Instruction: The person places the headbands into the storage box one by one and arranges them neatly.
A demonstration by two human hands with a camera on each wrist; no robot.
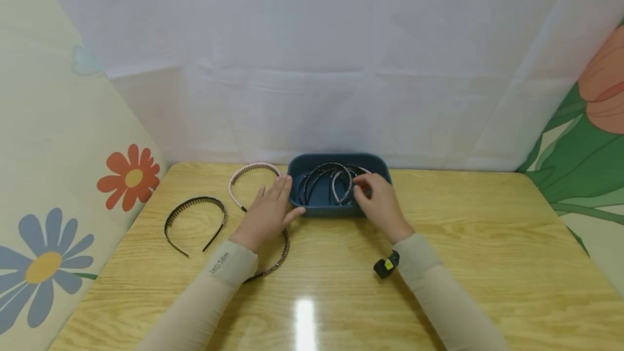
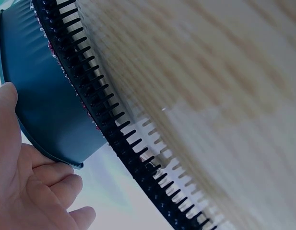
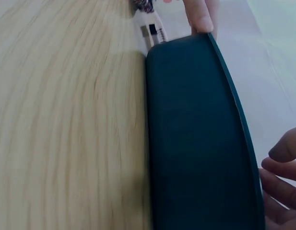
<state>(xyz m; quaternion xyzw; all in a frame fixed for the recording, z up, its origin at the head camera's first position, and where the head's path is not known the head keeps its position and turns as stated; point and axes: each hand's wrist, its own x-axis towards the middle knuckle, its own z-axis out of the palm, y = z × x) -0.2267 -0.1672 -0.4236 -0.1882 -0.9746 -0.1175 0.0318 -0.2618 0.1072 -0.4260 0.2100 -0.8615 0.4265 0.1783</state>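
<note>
Three headbands rest on a wood-grain table: a black headband at far left, a pink headband beside a dark blue bin, and a glittery headband partly hidden under the left forearm. More headbands, the looped bands, stand and lean inside the bin, apparently because its walls prop them up. The person's left hand lies against the bin's left end, fingers extended and thumb spread to the front rim, seemingly to keep the bin from sliding. The right hand reaches over the bin's right side, fingers bent, thumb and forefinger near each other beside a looped band; whether they pinch it, I cannot tell. A black device sits at the right cuff.
</note>
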